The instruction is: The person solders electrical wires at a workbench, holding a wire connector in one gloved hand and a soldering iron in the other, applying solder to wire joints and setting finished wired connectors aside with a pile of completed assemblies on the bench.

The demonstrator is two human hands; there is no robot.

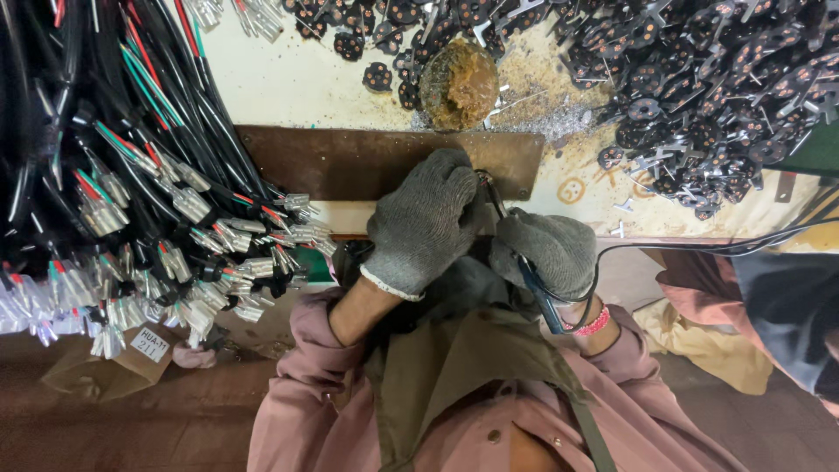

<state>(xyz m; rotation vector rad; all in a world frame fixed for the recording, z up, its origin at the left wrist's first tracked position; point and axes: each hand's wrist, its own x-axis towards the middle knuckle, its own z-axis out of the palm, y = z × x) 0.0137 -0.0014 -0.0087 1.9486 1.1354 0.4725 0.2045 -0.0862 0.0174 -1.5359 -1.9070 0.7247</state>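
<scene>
Nearest the camera, a person in a pink shirt and olive apron works with both hands in grey knit gloves. The left hand (426, 223) is curled closed over a small part that stays hidden under the glove. The right hand (546, 251) is clenched around a blue-handled soldering iron (535, 284), its tip pointing up between the two hands. Just beyond them lies a brown metal plate (350, 162) on a stained cream workbench (288, 83). At nine o'clock, bundled black cables with metal terminals (140, 192). At twelve, a crusty brown lump (459, 83). At one to two o'clock, heaped black plug inserts (699, 79).
</scene>
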